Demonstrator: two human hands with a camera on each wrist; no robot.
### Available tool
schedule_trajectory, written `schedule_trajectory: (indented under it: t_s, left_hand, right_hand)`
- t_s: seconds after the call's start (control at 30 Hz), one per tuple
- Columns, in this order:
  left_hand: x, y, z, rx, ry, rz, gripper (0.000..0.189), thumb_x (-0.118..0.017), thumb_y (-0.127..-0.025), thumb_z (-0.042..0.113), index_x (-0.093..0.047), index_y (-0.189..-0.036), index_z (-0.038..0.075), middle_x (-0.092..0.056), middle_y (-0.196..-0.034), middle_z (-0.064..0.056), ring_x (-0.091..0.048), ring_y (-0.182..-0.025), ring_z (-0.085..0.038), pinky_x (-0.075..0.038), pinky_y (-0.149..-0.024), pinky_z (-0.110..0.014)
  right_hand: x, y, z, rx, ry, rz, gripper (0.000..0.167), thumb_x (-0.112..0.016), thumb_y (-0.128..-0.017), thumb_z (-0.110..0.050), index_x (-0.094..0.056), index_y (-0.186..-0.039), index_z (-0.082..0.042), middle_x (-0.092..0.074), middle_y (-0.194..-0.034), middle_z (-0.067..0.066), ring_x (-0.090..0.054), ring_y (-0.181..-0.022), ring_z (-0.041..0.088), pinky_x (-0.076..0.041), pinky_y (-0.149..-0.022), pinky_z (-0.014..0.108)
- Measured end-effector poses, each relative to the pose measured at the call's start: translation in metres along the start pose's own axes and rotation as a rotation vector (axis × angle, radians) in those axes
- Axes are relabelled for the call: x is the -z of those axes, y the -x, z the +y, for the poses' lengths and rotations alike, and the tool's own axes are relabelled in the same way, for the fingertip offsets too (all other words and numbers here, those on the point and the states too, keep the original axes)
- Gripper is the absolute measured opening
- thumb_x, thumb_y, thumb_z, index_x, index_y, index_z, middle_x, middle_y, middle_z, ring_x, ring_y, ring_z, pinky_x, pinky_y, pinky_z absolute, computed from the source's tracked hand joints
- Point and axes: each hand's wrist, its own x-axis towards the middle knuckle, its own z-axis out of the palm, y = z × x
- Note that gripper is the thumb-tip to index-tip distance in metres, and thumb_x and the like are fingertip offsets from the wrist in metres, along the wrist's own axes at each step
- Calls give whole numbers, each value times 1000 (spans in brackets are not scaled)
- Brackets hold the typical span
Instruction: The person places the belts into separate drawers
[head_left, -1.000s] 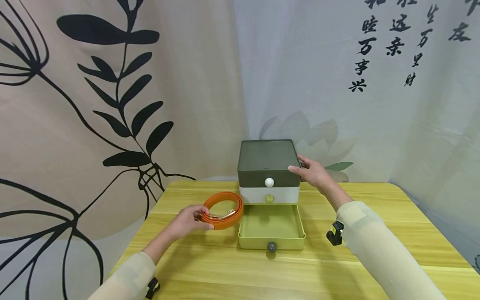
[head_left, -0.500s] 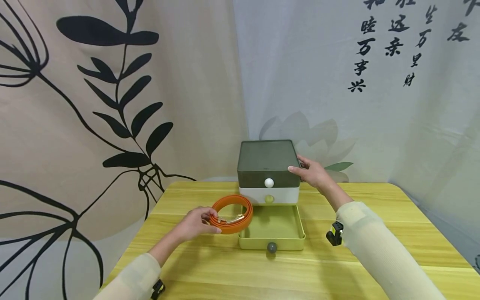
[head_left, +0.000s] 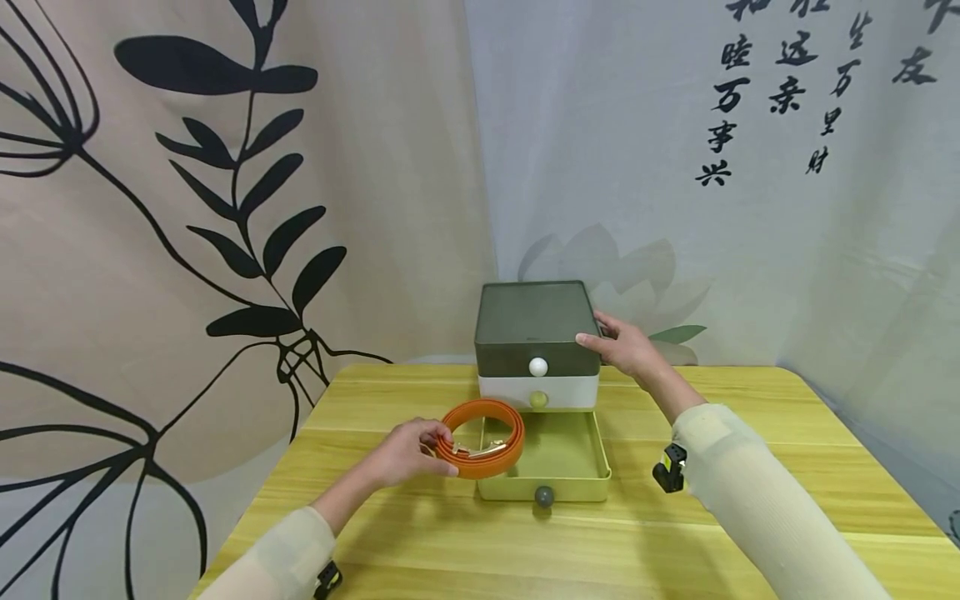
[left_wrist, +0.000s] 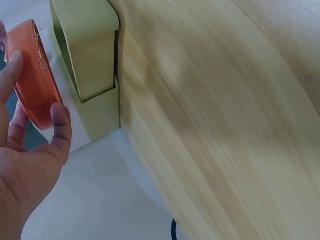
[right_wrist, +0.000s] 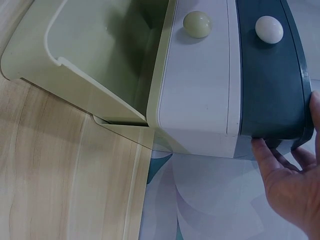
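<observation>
A coiled orange belt point(head_left: 512, 450) with a gold buckle is pinched at its left side by my left hand point(head_left: 411, 454). In the head view the coil overlaps the left part of the pulled-out green drawer point(head_left: 562, 487). The left wrist view shows thumb and fingers on either side of the belt point(left_wrist: 34, 75), beside the drawer unit. That unit point(head_left: 536, 312) has a dark top tier, a white middle tier and a green bottom one. My right hand point(head_left: 626, 346) holds the top tier at its right side, thumb on the front corner, as the right wrist view also shows.
The unit stands near the back of a wooden table point(head_left: 675, 533). A patterned curtain point(head_left: 405, 208) hangs behind it. The white knob point(head_left: 538, 367) and yellow-green knob point(head_left: 538, 398) mark the two closed upper drawers; a grey knob point(head_left: 544, 497) is on the extended one.
My left hand has carried the belt to the right and toward me, from beside the green drawer to over its left part. The right hand has stayed on the unit.
</observation>
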Motion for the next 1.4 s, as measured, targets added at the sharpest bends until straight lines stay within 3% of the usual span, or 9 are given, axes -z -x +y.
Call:
schedule_trajectory:
  t_s: [1.03,1.4]
  left_hand:
    - [-36,-27,15,-33,-41,-85,32,-89,-75,24,-66,-97,16,-61,-97,2,-57,-91,-17,-49,-79,-36]
    - [-48,-36,19,-34,-23,-102,31,-88,-75,21,-66,-95,16,-63,-92,4,-59,-86,-16,-49,-76,-33]
  right_hand:
    - [1,-1,2,13,-12,0,82,-62,-99,-37,-14,-159,-10,-13,-161,25,-28,-143,42,-41,-106,50]
    - [1,0,2,16,-4,-1,81,-62,-99,-37,-14,-159,-11,-13,-161,24,-29,-142,42,-41,-106,51]
